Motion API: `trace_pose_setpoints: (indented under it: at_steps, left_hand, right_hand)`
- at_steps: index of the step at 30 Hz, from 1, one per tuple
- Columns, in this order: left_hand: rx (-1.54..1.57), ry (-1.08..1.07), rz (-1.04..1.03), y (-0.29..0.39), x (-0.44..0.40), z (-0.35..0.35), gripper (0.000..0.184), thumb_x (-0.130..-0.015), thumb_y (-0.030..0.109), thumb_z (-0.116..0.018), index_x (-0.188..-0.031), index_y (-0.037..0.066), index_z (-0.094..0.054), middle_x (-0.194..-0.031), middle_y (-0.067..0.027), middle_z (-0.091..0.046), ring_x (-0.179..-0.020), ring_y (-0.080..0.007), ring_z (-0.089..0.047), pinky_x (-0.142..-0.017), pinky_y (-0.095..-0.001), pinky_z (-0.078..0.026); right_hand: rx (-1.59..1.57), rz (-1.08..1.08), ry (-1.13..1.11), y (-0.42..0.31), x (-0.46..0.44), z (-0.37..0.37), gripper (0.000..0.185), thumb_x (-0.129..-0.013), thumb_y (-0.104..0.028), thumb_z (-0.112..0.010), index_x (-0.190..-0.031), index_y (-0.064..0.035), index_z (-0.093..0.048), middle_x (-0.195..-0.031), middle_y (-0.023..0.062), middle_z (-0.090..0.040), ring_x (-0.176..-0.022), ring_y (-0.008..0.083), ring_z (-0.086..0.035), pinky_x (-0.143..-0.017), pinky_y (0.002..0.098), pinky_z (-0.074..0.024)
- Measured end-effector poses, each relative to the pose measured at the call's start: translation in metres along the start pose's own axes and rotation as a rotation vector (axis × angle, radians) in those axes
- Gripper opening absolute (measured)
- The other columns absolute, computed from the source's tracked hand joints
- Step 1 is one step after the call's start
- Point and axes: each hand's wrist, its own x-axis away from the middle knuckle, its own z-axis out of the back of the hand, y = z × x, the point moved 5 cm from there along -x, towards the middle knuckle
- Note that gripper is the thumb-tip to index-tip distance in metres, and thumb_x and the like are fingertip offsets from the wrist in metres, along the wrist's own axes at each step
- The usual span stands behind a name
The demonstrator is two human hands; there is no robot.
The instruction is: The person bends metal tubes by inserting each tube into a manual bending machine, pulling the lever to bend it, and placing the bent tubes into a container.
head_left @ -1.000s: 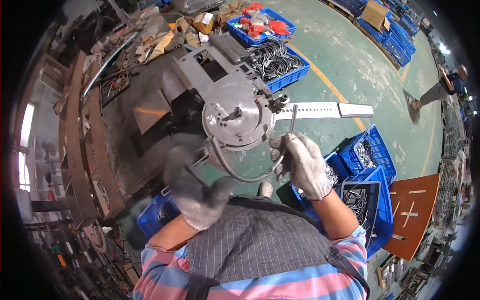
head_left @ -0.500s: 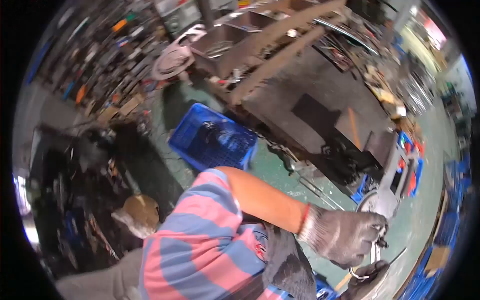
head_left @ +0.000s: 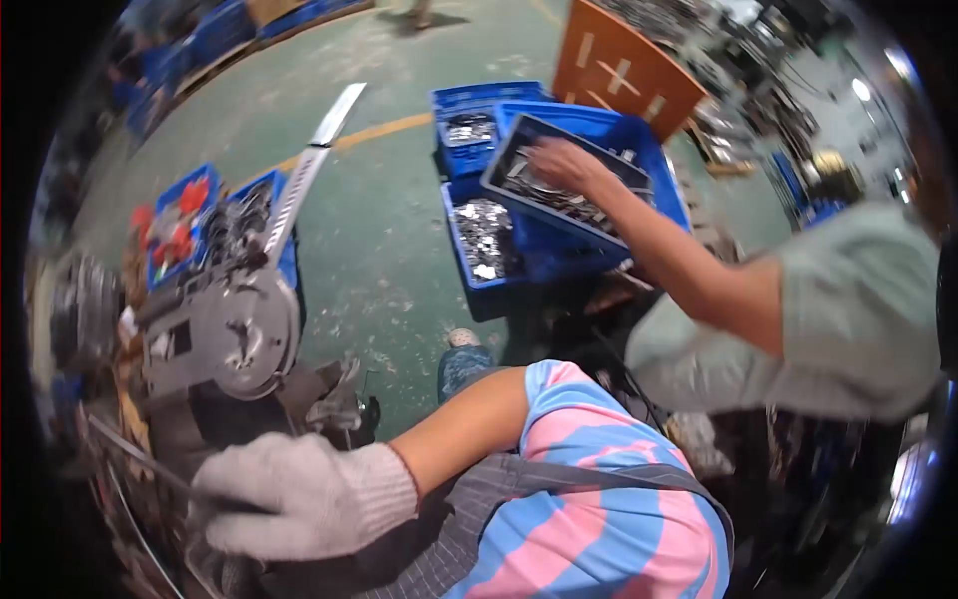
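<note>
My right hand (head_left: 299, 494), in a pale knit glove, is at the lower left with its fingers curled. A thin dark metal rod (head_left: 135, 454) runs up to the left from the fingers, which are closed around it. Beyond the hand sits a grey metal assembly (head_left: 244, 334) with a round disc-like part. A long slotted metal bar (head_left: 289, 205) extends from it, away from me, with a shiny end over the floor. My left hand is out of the picture.
At right, a co-worker (head_left: 848, 309) reaches a bare hand (head_left: 564, 165) into a grey tray (head_left: 569, 222) of metal pieces. Beneath are blue crates (head_left: 464, 255) with small shiny parts. An orange-brown board (head_left: 624, 75) stands behind. Left, a blue bin (head_left: 185, 250) holds red items.
My view has swung round to the right. The left arm and gloved hand have left the picture; my right arm, the co-worker and the blue crates now show.
</note>
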Motion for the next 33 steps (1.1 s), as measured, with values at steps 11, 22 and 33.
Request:
trace_pose_setpoints:
  at_steps: [11,22,33]
  left_hand:
    - [0.242,0.215,0.257,-0.001,-0.018,-0.039,0.035,-0.069,0.035,-0.077,-0.091,0.010,-0.064,-0.088,-0.0082,-0.061,-0.084,-0.0349,-0.061,-0.078,-0.0532,-0.046]
    - [0.187,0.203,0.246,-0.011,0.017,-0.026,0.040,-0.083,0.033,-0.071,-0.103,-0.001,-0.067,-0.102,-0.0150,-0.066,-0.095,-0.0354,-0.063,-0.084,-0.0470,-0.050]
    - [0.187,0.232,0.287,-0.017,0.041,-0.013,0.046,-0.052,0.045,-0.081,-0.083,0.012,-0.073,-0.081,-0.0051,-0.065,-0.077,-0.0313,-0.062,-0.078,-0.0485,-0.049]
  right_hand:
    - [0.181,0.246,0.016,-0.029,0.034,-0.006,0.027,-0.091,-0.015,-0.068,-0.113,0.0008,-0.063,-0.091,0.0165,-0.064,-0.082,0.0371,-0.065,-0.068,0.0419,-0.0513]
    - [0.183,0.178,-0.144,-0.005,0.017,-0.037,0.028,-0.095,-0.021,-0.064,-0.114,-0.0004,-0.064,-0.095,0.0160,-0.065,-0.084,0.0349,-0.067,-0.072,0.0404,-0.0528]
    - [0.064,-0.077,-0.330,0.006,0.000,-0.069,0.029,-0.092,-0.011,-0.065,-0.118,0.0012,-0.064,-0.097,0.0183,-0.067,-0.087,0.0347,-0.068,-0.077,0.0397,-0.0535]
